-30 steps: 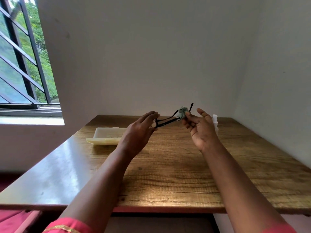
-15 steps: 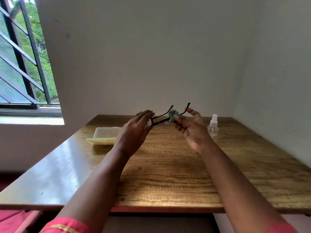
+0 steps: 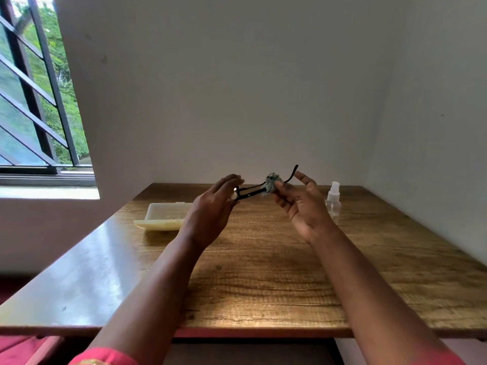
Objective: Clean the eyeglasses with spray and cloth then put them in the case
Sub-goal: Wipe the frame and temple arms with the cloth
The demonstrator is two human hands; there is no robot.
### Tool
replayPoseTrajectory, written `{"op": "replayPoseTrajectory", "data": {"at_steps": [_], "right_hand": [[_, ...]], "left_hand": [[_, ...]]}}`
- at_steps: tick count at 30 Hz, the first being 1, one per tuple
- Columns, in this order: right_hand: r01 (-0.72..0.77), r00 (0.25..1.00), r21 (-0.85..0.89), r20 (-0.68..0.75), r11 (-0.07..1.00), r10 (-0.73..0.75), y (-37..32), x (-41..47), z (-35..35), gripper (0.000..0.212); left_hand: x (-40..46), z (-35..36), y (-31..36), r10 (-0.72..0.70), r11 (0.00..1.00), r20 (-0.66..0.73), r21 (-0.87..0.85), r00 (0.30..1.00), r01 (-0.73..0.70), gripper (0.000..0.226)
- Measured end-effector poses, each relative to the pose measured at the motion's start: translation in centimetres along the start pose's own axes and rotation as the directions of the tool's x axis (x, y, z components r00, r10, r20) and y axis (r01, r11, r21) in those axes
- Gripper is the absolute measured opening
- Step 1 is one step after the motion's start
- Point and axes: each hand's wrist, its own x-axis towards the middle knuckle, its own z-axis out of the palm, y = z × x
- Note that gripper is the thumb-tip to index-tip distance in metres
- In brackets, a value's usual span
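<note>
Black-framed eyeglasses (image 3: 250,192) held up over the far middle of the wooden bench (image 3: 263,272), clear of its surface, temple arms open, one tip rising toward 1 o'clock. Gripped at the 9 o'clock end by the left hand (image 3: 210,212), fingers curled round the frame front, back of the hand toward the camera. Pinched at the 3 o'clock end by the right hand (image 3: 303,209) through a small bunched grey-green cloth (image 3: 271,183), thumb and first fingers closed on the wad against one temple arm, index finger raised beside the upturned tip, palm facing the camera. Lying open on the bench at 9 o'clock of the left hand, a pale cream case (image 3: 164,218), partly hidden behind that wrist. Standing upright at 3 o'clock of the right hand, near the bench's far right corner, a clear spray bottle (image 3: 333,204) with a white nozzle, apart from the hand. Barred window (image 3: 39,101) with green foliage at 10 o'clock; plain wall behind.
</note>
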Motion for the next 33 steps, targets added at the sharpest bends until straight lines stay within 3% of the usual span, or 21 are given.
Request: {"op": "replayPoseTrajectory", "data": {"at_steps": [5,10,23,33], "right_hand": [[0.139,0.984,0.049,-0.117,0.989,-0.133,-0.5,0.5,-0.6,0.051],[0.19,0.975,0.054,-0.131,0.98,-0.182,-0.6,0.7,-0.8,0.046],[-0.011,0.977,-0.22,0.203,0.975,0.057,1.9,-1.4,1.3,0.067],[0.015,1.0,-0.01,0.011,1.0,-0.015,0.3,-0.3,0.7,0.056]], "left_hand": [[0.0,-0.1,-0.4,0.004,0.999,0.014,-0.033,1.0,-0.003,0.046],[-0.2,-0.1,-0.6,0.022,1.0,0.017,-0.017,1.0,-0.022,0.047],[-0.1,0.0,-0.2,0.058,0.988,0.048,0.142,0.997,-0.064,0.043],[0.1,0.0,-0.6,0.024,1.0,-0.008,0.016,1.0,-0.024,0.044]]}}
